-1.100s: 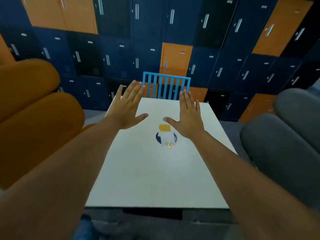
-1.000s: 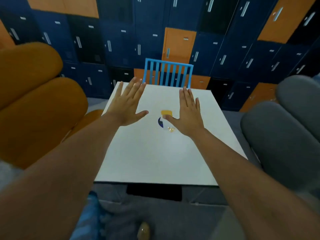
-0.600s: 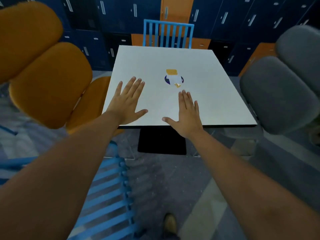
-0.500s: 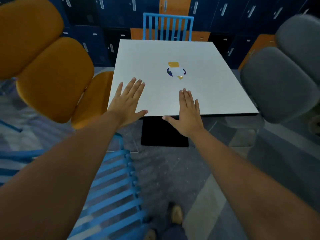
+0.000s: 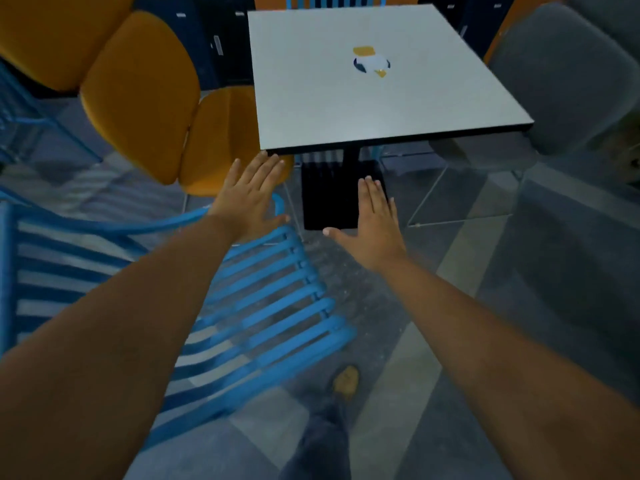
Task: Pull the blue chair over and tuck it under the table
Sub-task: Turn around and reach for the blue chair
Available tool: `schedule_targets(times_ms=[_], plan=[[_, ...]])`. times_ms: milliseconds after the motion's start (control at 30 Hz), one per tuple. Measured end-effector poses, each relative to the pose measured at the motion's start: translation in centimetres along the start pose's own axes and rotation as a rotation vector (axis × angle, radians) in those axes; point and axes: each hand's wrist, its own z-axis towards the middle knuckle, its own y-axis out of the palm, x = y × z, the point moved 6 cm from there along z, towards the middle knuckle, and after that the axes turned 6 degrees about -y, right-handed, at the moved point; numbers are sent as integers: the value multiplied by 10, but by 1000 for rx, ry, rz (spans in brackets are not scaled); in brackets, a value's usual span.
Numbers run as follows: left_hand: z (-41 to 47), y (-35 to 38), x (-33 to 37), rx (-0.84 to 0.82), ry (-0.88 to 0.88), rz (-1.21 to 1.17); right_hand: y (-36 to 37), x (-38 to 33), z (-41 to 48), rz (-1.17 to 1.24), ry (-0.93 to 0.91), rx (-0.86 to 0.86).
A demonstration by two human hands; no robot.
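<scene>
A blue slatted metal chair (image 5: 263, 306) stands on the floor at the lower left, short of the white square table (image 5: 363, 98). My left hand (image 5: 251, 199) is stretched out flat with fingers apart, above the chair's curved top rail and just below the table's near left corner. My right hand (image 5: 375, 226) is also flat and empty, over the floor in front of the table's black base (image 5: 329, 195). Neither hand touches the chair.
An orange padded chair (image 5: 145, 95) stands left of the table and a grey padded chair (image 5: 561, 81) to its right. A second blue chair (image 5: 336, 0) is at the table's far side. A small blue, white and yellow object (image 5: 371, 62) lies on the table. My shoe (image 5: 345, 381) is on the floor.
The view has tilted down and back from the table. Both open hands have come off the tabletop toward the floor, and the blue chair at the lower left has come into view.
</scene>
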Motion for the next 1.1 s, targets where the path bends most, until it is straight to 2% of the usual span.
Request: schedule_targets(times_ms=[300,667,967,1100], plan=[[-114,20,-65,-93,125,4,65,-106,-93,28,79,-31],[-168,44,-185,-171,413,54,159,-259,-146,74,325,-40],[-210,61,-275,-185,531,16,220,-375,-167,86,402,-68],[-233,69,-313,-241,570,16,238,-427,-176,124,512,-23]])
